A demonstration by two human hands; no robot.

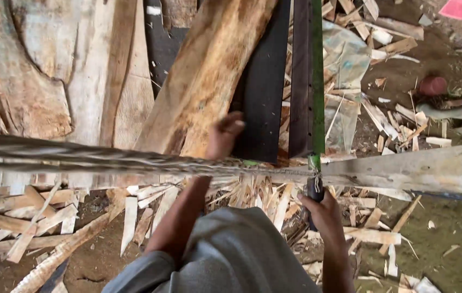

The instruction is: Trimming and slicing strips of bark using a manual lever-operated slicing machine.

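**Sawing a plank with a frame saw**

I look down and see my left hand [224, 135] pressed on the wooden plank [204, 81]. The fingers lie flat at the plank's near end, beside a dark board [263, 81]. That hand is open and holds nothing; it only pushes down.

My right hand [326, 214] is closed tight around the dark handle [314, 190] of the saw. The saw's green blade [317, 76] runs straight away from the handle, to the right of the plank and the dark board. A twisted rope [79, 154] and a pale wooden bar [415, 168] cross my view just near the plank's end; they look like parts of the saw frame.

Wood chips [149, 211] lie all over the ground on the near side of the plank. A red round thing [432, 85] sits far to the right of the plank.

I think I am in the cutting step: one hand steadies, one hand works the saw. The next stroke needs the blade kept straight and my left fingers kept well away from it.
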